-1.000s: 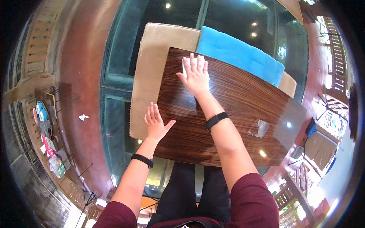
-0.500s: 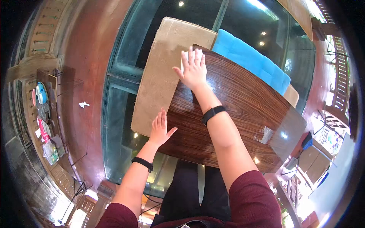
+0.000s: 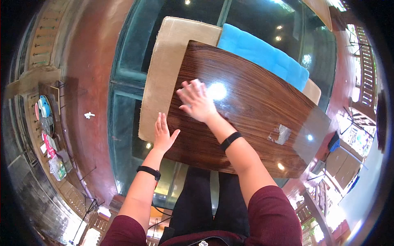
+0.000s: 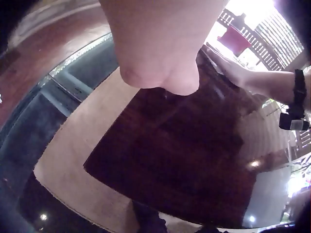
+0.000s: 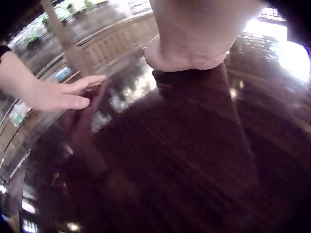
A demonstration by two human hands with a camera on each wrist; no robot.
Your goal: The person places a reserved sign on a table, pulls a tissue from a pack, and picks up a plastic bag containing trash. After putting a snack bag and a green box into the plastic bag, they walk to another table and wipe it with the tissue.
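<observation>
In the head view, the right hand [image 3: 198,101] lies spread over the left part of the dark wood-grain table [image 3: 238,94], slightly blurred. A bit of white shows at its fingers, mostly covered by them. The left hand [image 3: 164,133], its fingers straight and thumb out, is at the table's left edge and holds nothing. The right wrist view has the right hand [image 5: 187,58] low over the glossy tabletop [image 5: 184,145], fingers hidden; the left hand [image 5: 60,94] appears beside it. The left wrist view shows the heel of the left hand [image 4: 158,63] and the right hand [image 4: 228,68] beyond.
A crumpled clear wrapper [image 3: 280,134] lies on the table's right part. Behind the table is a blue cushion [image 3: 262,55], and a beige mat [image 3: 160,74] extends past its left edge. A shelf with several items [image 3: 50,145] stands far left; a white scrap [image 3: 89,115] is nearby.
The right hand has moved from the table's far left corner back toward the person, its fingers now angled left. The left hand stays near the left edge. The head view has shifted slightly.
</observation>
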